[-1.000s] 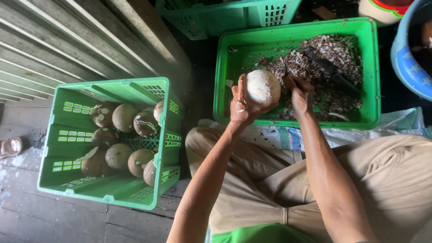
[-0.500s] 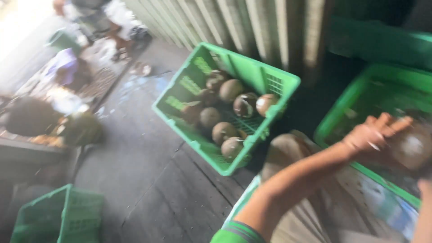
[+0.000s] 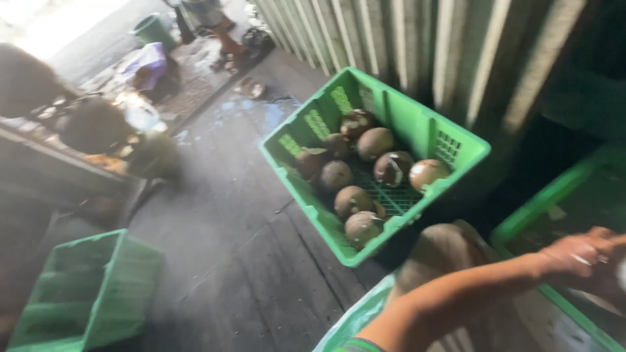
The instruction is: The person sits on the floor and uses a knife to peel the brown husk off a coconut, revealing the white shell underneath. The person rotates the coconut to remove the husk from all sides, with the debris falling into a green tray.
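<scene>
My left hand (image 3: 579, 259) reaches to the far right over a green crate (image 3: 541, 203). Its fingers curl over a pale peeled coconut (image 3: 621, 274), which the frame edge mostly cuts off and blur smears. My left forearm crosses the lower right, above my knee (image 3: 443, 251). My right hand is out of view. Another green crate (image 3: 417, 120) stands on the dark plank floor to the left of my knee. It holds several brown husked coconuts (image 3: 375, 143).
A third green crate (image 3: 85, 293) sits at the lower left. A corrugated metal wall (image 3: 404, 39) runs behind the crates. A bench with dark round things (image 3: 85, 124) is at the left. Far back stand a person's legs (image 3: 208, 19) and a green bucket (image 3: 153, 29).
The view has swung left and away from the crate of husk scraps. My left hand with the coconut has slid to the right edge, and my right hand has left the picture.
</scene>
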